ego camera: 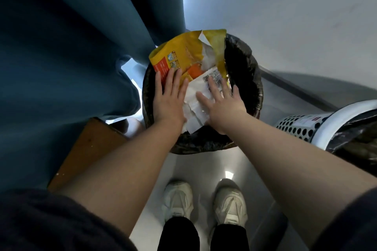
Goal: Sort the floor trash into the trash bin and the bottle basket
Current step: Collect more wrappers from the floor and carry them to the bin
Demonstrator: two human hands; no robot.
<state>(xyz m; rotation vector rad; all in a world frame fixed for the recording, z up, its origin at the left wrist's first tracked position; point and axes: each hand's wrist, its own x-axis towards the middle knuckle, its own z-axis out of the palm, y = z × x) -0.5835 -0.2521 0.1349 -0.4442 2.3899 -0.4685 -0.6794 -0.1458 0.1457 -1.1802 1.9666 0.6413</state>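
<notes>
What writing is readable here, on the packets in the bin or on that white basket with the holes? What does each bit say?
Crumpled yellow plastic bag: an orange panel of print beside small pictures, too blurred to read.
White paper wrapper: a block of dark fine print, too small to read.
White perforated plastic basket: a white sticker with a red patch, too blurred to read.
No word or number can be quoted.
</notes>
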